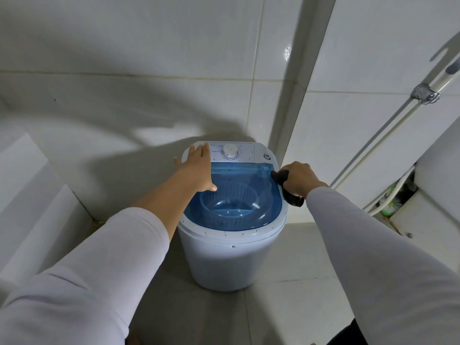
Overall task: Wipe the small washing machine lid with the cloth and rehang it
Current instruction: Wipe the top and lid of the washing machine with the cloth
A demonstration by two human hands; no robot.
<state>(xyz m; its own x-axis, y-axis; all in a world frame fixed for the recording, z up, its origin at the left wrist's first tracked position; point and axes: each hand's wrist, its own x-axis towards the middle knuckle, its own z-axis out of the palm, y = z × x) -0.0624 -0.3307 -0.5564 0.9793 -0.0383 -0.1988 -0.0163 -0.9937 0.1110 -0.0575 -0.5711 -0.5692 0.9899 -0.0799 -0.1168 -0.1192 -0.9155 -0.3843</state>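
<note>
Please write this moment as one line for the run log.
left hand: flat on translucent blue plastic lid | right hand: gripping dark rolled cloth at lid's right edge | small white washing machine: lid closed

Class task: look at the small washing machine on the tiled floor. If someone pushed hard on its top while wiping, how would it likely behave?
The washing machine would probably slide or tip: its body narrows toward the base, and it looks like light plastic. The tiled floor looks smooth, so little would hold it. The left hand lying flat on the top likely steadies it, while the right hand holds a dark object.
</note>
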